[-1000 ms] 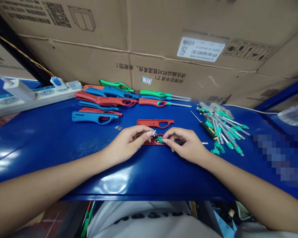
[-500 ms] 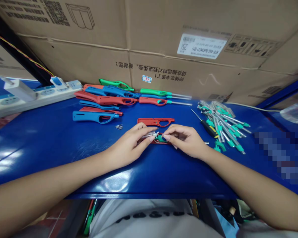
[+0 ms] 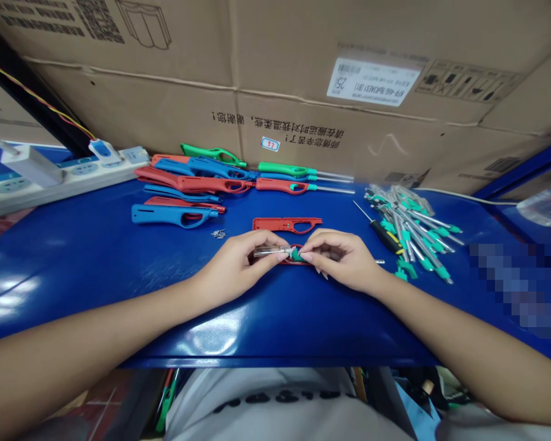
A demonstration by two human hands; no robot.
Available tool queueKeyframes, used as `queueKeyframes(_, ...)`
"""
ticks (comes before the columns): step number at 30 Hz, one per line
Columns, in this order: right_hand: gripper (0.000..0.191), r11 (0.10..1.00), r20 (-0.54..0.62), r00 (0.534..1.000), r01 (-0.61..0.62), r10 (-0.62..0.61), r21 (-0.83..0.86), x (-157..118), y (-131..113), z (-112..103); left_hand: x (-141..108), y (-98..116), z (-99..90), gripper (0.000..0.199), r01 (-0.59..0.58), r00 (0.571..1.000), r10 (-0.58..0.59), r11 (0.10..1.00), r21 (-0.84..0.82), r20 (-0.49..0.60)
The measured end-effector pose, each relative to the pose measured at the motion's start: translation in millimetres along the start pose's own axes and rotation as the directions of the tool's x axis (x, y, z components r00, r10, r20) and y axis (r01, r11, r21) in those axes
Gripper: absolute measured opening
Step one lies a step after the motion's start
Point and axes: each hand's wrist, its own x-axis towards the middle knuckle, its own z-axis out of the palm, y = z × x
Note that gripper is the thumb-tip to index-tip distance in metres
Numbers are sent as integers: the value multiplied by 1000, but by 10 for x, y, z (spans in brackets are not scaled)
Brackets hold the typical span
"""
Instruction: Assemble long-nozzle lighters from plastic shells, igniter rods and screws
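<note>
My left hand [image 3: 241, 263] pinches a clear lighter fuel tank [image 3: 269, 250], which lies sideways between thumb and fingers. At the tank's right end sits a green trigger piece [image 3: 296, 253], and the fingertips of my right hand [image 3: 337, 254] are closed on it. Beneath both hands lies a red lighter housing half [image 3: 290, 261], mostly covered by my fingers. A metal tip [image 3: 379, 261] shows just right of my right hand. Beyond my fingers rests another red housing half [image 3: 287, 225], its inner side up.
Blue, red and green lighter housings [image 3: 174, 214] are stacked at the left back. Small screws [image 3: 218, 234] lie near them. To the right are a screwdriver [image 3: 379, 231] and a pile of metal tubes with green parts [image 3: 413, 226]. A cardboard box [image 3: 294, 79] stands behind; a power strip [image 3: 80, 174] is left.
The clear fuel tank and green trigger appear slightly raised and tilted over the red housing half. My right fingers have shifted a little left on the trigger.
</note>
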Motion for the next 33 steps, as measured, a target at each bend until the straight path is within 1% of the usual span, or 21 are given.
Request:
queueKeyframes(3,15,999,6,1000,13,-13,-36,0,-13,-3,-1,21,3,19,-1,1000,1,1000,7,-21)
queueKeyframes(8,10,992,-10,999,49,-51,-120,9,-20,0,0,46,4,21,12,999,-12,1000,-18,-37)
queueKeyframes(17,10,985,9,996,86,-86,-149,10,-1,-5,3,41,-17,19,-24,999,26,998,63,-28)
queueKeyframes(24,10,985,14,996,91,-90,-148,3,8,2,1,47,-17,20,-58,998,62,992,115,-29)
queueKeyframes(33,13,979,23,996,89,-86,-181,4,-1,2,-1,49,-7,20,-54,998,59,989,137,-36)
